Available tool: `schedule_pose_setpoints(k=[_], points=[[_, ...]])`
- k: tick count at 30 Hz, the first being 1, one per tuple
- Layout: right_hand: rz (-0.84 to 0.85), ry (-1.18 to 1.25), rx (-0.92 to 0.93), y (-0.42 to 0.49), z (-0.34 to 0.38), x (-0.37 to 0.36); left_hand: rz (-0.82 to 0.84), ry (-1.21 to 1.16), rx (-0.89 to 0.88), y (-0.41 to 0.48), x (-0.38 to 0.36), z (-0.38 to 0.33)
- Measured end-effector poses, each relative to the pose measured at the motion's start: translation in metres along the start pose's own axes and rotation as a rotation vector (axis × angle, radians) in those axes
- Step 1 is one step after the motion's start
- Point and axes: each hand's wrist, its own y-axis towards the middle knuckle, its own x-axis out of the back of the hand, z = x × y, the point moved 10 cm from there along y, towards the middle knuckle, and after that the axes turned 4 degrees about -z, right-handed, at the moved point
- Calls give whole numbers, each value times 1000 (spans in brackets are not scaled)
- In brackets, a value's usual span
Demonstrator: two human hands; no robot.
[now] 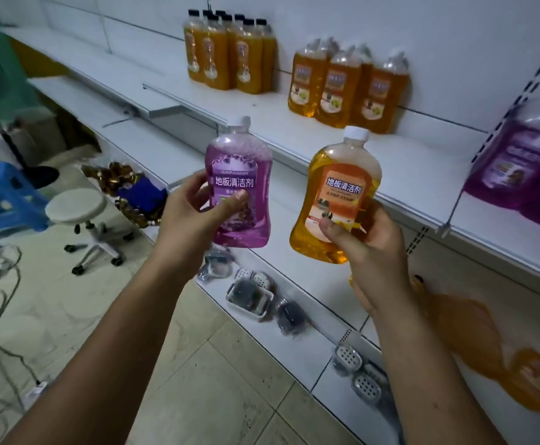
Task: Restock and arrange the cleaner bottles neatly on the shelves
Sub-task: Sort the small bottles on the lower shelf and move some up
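Cleaner bottles, two in the air. The purple bottle is gripped upright by the left hand, thumb across the label, fingers round the back. The orange bottle is gripped low by the right hand, thumb on the label's lower part, neck leaning slightly. Both hang in front of the middle shelf, near its front edge, not yet set down.

Risks, as I judge them:
- Mix-up: the orange group stands at the shelf's back, the purple group toward its right end. The purple bottle is on the far side from its group, so arms may cross, or it lands in the wrong row.
- Orange bottle is held near its base w/ one hand. Top-heavy, so it prob. slips or tips if swung fast.
- The standing orange group is packed close. A bottle pushed in hard could knock several over.
- Blurred orange shapes on the lower shelf, prob. bottles lying down, sit just beside the right forearm. An elbow could nudge them off the front edge.
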Motion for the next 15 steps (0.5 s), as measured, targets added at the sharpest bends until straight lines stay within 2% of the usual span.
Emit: schedule_pose_setpoints(k=[5, 15], points=[[-53, -96, 36, 38, 14, -20, 43, 38, -68, 53, 7, -21], [-166, -140, 117, 155, 28, -15, 125, 50, -168, 174, -34, -43]])
